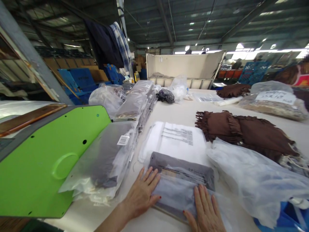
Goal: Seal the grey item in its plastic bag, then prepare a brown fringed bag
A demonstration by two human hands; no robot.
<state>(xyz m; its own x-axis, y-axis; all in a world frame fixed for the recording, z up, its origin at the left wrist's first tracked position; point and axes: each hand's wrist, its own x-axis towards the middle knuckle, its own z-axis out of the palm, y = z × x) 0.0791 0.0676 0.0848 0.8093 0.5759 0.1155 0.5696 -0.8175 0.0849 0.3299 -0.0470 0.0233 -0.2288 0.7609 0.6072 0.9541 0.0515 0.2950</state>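
A folded grey garment in a frosted plastic bag (178, 187) lies flat on the table in front of me. My left hand (142, 190) rests on the bag's left side, palm down with fingers stretched. On the right part of the same bag lies my right hand (205, 209), also flat with fingers extended. Just beyond it is a stack of white printed plastic bags (176, 141), partly covered by the garment's far edge. Left of my hands, a pile of bagged grey garments (106, 161) shows a barcode label (123, 140) on top.
A green panel (53, 161) stands at the left, beside the pile. Brown fringed cloths (260, 129) and a loose clear plastic sheet (256, 174) lie to the right. Farther back are a filled clear bag (275, 100) and a black crumpled bundle (165, 96).
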